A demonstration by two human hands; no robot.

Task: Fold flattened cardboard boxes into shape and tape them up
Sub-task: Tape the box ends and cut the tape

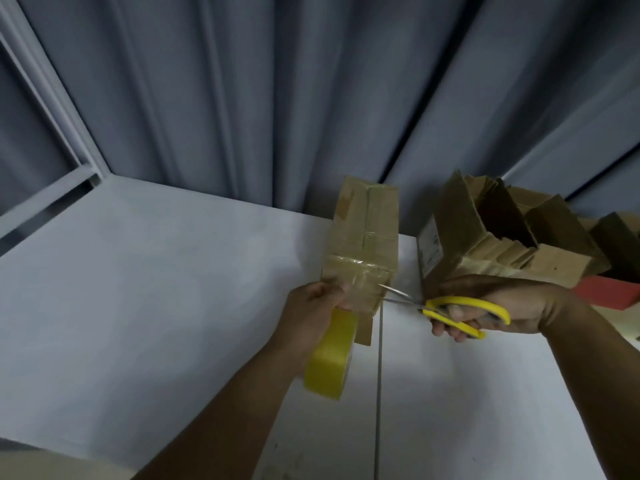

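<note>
A folded brown cardboard box [363, 237] stands on the white table [156, 289], with clear tape across its near end. My left hand [317, 313] grips that near end of the box. A yellow roll of tape [330, 362] hangs below this hand, its strip still joined to the box. My right hand [502, 306] holds yellow-handled scissors [460, 313]. Their blades are open and point left at the tape by the box's near right corner.
A stack of open and flattened cardboard boxes [502, 233] sits at the right behind my right hand. A red object [613, 292] lies beyond it at the far right. Grey curtains [311, 98] hang behind the table. A seam [379, 393] runs down the table.
</note>
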